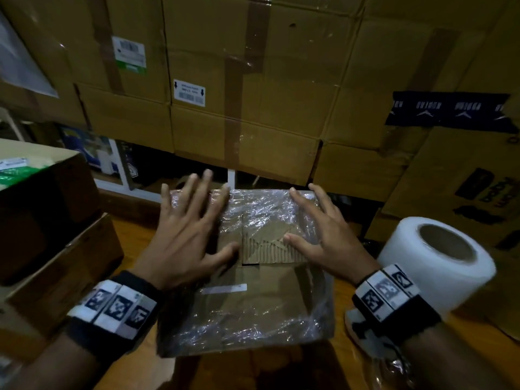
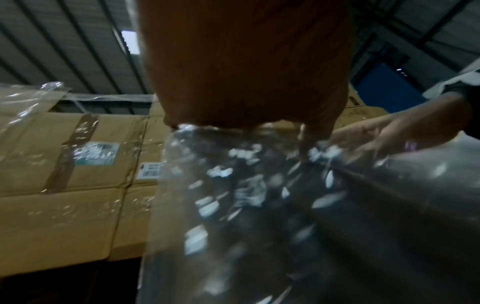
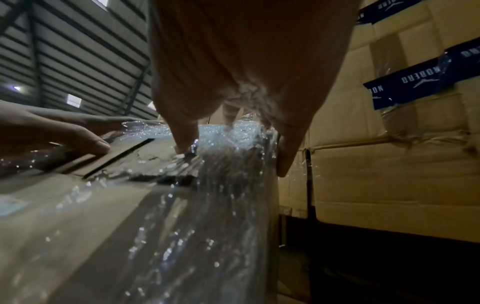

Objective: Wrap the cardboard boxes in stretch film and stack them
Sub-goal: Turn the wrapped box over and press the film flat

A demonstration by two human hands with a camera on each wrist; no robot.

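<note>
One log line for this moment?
left hand: flat on wrapped box | right hand: flat on box | film roll: beside box

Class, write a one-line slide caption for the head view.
Left hand and right hand press flat on a film-wrapped cardboard box, stretch film roll standing alongside.

One film-wrapped box lies near the desk's front edge under two flat hands. One roll of film stands at the right edge. Two open boxes sit stacked at the left edge.
</note>
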